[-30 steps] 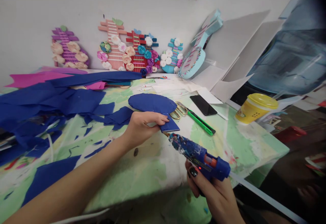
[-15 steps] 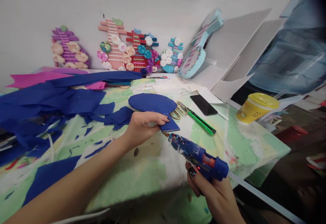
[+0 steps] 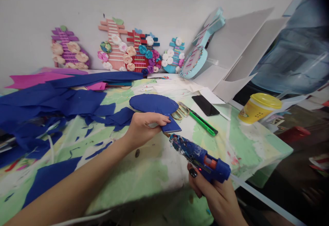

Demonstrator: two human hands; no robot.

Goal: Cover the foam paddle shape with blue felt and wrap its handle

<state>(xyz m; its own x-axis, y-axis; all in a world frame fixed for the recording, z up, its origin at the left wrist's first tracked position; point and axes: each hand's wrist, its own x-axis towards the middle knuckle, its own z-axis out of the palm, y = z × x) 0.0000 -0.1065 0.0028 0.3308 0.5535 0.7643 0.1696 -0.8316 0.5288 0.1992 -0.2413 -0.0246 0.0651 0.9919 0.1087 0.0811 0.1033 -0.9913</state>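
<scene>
My left hand (image 3: 147, 127) pinches a small flat blue covered piece (image 3: 172, 126) between thumb and fingers, above the table. In my right hand (image 3: 213, 191) is a blue glue gun (image 3: 197, 155), its body smeared with dried glue and its small red light lit. The gun's nozzle meets the lower left edge of the blue piece; whether glue is coming out I cannot make out. Just behind my left hand lies a blue oval panel (image 3: 153, 103). Gold-handled scissors (image 3: 183, 111) and a green utility knife (image 3: 204, 123) rest to its right.
Blue paper sheets and scraps (image 3: 74, 102) cover the table's left side. A black phone (image 3: 205, 105) and a yellow lidded cup (image 3: 259, 108) stand on the right. Decorated guitar shapes (image 3: 114, 47) lean along the wall, near white boards (image 3: 239, 40). A white cable (image 3: 82, 218) runs at the front.
Almost nothing differs. Both hands, the blue piece and the glue gun keep the same places, with the nozzle still at the piece's edge.
</scene>
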